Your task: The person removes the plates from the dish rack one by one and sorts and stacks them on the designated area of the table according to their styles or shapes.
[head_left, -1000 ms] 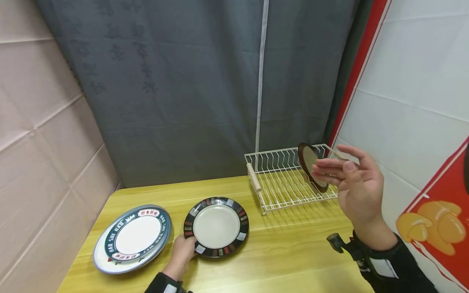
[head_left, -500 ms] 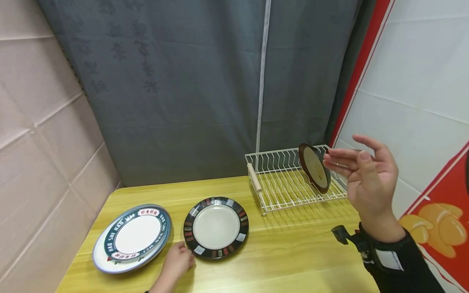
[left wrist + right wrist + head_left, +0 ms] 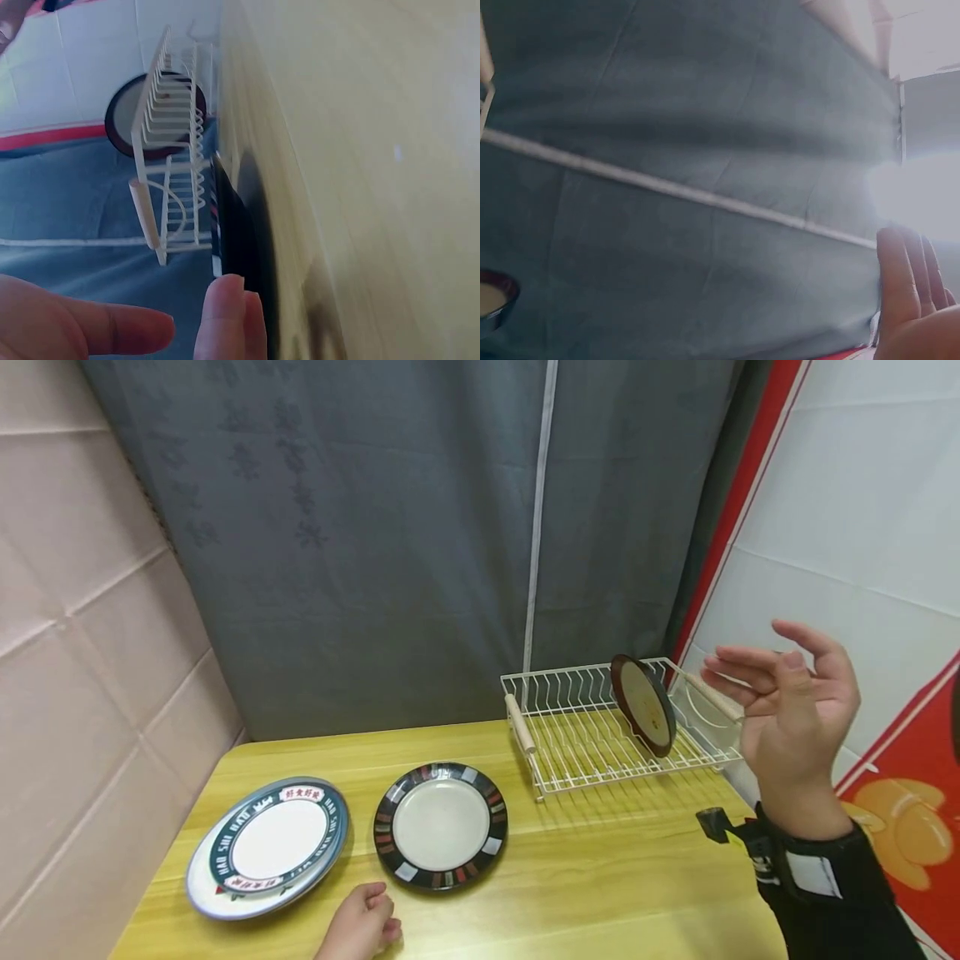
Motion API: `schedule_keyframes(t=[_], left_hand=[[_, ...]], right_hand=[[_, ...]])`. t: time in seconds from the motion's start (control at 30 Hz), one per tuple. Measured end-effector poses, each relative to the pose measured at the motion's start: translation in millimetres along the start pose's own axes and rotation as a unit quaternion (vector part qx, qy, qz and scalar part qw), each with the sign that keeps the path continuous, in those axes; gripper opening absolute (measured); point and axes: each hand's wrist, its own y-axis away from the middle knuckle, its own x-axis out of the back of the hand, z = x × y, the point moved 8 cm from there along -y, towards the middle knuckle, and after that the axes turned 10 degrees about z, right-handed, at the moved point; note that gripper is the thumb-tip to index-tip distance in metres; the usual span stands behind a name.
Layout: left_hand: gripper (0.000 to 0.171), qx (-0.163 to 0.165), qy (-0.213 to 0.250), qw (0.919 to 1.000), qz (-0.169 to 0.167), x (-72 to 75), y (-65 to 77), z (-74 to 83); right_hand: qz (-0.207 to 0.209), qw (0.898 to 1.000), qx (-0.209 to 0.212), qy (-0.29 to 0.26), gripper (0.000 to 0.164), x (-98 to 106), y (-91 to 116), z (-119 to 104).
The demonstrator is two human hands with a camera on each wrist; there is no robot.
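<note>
A dark-rimmed plate (image 3: 441,827) with a pale centre lies flat on the wooden table. My left hand (image 3: 360,922) is just in front of its near left edge, holding nothing, thumb apart from the fingers. In the left wrist view, the fingertips (image 3: 223,296) overlap the near end of the plate's dark side (image 3: 240,232). High on the right, my right hand (image 3: 802,718) is raised with loosely bent fingers and nothing in it. Close to its left, a brown-rimmed plate (image 3: 643,706) stands tilted on edge in the white wire dish rack (image 3: 570,727).
To the left lies a plate with a lettered teal rim (image 3: 277,839), stacked on a larger white plate (image 3: 213,902). The rack has wooden handles (image 3: 520,724) at its ends. A grey curtain (image 3: 390,543) hangs behind the table (image 3: 585,868), between light side walls.
My left hand has let go of the dark-rimmed plate's rim and drawn back towards me. The right hand has moved right and up, away from the rack. The plates stay in place.
</note>
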Motion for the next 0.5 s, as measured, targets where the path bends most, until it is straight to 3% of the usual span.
schedule_keyframes(t=[0.17, 0.37, 0.5], left_hand=[[0.046, 0.018, 0.018, 0.9993, -0.029, -6.2, 14.1, 1.4], [0.045, -0.026, 0.039, 0.9978, -0.047, -11.1, 28.5, 17.3], [0.045, -0.033, 0.050, 0.9962, -0.064, -14.6, 37.3, 28.2]], right_hand=[[0.045, 0.999, -0.007, 0.022, 0.036, 22.5, -11.8, 13.1], [0.095, 0.993, -0.026, 0.064, 0.037, 53.3, -21.5, 36.8], [0.128, 0.987, -0.051, 0.088, 0.040, 74.8, -24.8, 52.6]])
